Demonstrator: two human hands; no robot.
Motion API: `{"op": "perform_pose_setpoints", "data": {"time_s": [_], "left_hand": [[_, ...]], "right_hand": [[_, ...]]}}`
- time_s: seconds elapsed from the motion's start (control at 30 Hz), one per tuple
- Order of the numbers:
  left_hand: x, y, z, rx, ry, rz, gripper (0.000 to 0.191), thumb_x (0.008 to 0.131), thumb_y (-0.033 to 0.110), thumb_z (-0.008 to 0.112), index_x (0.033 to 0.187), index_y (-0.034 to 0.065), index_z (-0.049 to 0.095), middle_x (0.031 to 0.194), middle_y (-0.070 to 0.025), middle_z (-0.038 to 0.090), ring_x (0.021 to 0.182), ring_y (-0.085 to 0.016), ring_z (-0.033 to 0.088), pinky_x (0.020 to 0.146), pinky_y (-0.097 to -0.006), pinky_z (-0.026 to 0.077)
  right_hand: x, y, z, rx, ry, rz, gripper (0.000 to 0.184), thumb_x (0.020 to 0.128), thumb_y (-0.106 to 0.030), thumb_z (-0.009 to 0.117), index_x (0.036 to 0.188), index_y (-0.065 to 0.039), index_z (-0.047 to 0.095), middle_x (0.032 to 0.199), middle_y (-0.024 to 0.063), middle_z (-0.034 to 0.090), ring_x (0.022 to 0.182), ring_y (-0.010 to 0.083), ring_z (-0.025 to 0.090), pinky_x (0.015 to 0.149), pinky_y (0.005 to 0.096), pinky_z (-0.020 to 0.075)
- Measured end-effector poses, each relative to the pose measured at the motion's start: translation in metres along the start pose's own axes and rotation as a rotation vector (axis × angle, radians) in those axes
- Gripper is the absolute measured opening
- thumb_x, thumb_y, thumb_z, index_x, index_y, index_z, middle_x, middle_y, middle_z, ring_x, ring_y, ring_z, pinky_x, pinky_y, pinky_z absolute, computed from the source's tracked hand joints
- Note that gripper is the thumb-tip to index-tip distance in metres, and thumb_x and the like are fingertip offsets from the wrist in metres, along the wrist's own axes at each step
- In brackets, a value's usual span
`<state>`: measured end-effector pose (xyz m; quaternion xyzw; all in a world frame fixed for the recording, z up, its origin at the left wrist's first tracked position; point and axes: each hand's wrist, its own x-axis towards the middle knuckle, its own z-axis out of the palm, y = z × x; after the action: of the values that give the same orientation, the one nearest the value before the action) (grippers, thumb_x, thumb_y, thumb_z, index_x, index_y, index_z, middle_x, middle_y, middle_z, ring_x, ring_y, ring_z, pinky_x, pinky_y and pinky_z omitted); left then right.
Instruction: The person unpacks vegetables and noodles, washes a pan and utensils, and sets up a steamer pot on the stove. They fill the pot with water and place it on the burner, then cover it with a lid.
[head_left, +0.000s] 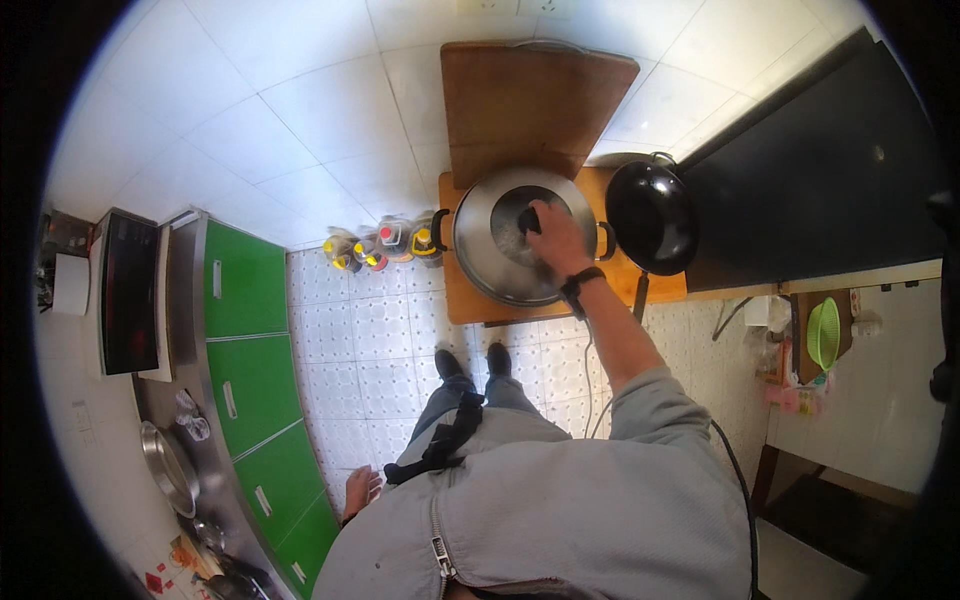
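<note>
My right hand (556, 236) grips the black knob (529, 220) of a round metal lid with a glass centre (499, 277). The lid covers a wide pan, whose black side handles (441, 230) stick out left and right. Beneath the pan is a wooden table (465, 304). Down by my left hip hangs my left hand (363, 486), loosely curled with nothing visible in it. A black frying pan (651, 217) leans upright just right of the lidded pan, its handle pointing towards me.
A wooden board (536, 105) leans on the tiled wall behind the pan. Several bottles (394, 238) stand on the floor to the left. Green cabinets (247, 277) with a metal counter carry a basin (169, 469). A green basket (823, 334) is at right; a cable (589, 382) hangs below the table.
</note>
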<state>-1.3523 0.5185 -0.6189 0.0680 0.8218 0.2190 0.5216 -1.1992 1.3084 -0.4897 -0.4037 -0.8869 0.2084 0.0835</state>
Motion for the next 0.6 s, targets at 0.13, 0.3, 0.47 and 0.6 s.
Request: {"op": "perform_pose_setpoints", "data": {"time_s": [0.13, 0.3, 0.47, 0.6], "left_hand": [[0.004, 0.021, -0.016, -0.532, 0.062, -0.233, 0.052, 0.110, 0.042, 0.068, 0.148, 0.0076, 0.062, 0.132, -0.0115, 0.074, 0.112, -0.023, 0.072, 0.095, -0.0427, 0.057], [0.034, 0.068, -0.031, -0.533, 0.113, -0.301, 0.054, 0.108, 0.039, 0.070, 0.149, 0.0057, 0.062, 0.133, -0.0130, 0.074, 0.113, -0.023, 0.072, 0.097, -0.0418, 0.057], [0.112, 0.151, -0.055, -0.408, 0.077, 0.055, 0.057, 0.106, 0.035, 0.072, 0.151, 0.0034, 0.060, 0.134, -0.0156, 0.074, 0.116, -0.024, 0.072, 0.099, -0.0409, 0.057], [0.179, 0.248, -0.059, -0.289, 0.002, 0.285, 0.060, 0.104, 0.033, 0.074, 0.153, 0.0014, 0.058, 0.136, -0.0176, 0.073, 0.119, -0.025, 0.072, 0.101, -0.0402, 0.057]], "right_hand": [[-0.009, -0.013, -0.020, 0.064, 0.124, -0.022, 0.058, 0.092, -0.025, 0.080, 0.146, -0.013, 0.064, 0.130, 0.0222, 0.070, 0.120, 0.0448, 0.070, 0.102, 0.0541, 0.0576], [-0.009, -0.031, -0.104, 0.117, 0.393, -0.097, 0.052, 0.090, -0.022, 0.081, 0.139, -0.010, 0.070, 0.120, 0.0233, 0.076, 0.110, 0.0431, 0.075, 0.096, 0.0505, 0.0606], [-0.051, -0.034, -0.187, 0.569, 0.445, 0.083, 0.044, 0.099, -0.005, 0.077, 0.143, -0.002, 0.071, 0.125, 0.0085, 0.077, 0.110, 0.0131, 0.070, 0.099, 0.0323, 0.0586], [-0.104, -0.022, -0.208, 0.598, 0.502, 0.107, 0.052, 0.101, 0.006, 0.073, 0.151, 0.002, 0.064, 0.137, 0.0088, 0.071, 0.122, 0.0154, 0.067, 0.107, 0.0303, 0.0543]]}}
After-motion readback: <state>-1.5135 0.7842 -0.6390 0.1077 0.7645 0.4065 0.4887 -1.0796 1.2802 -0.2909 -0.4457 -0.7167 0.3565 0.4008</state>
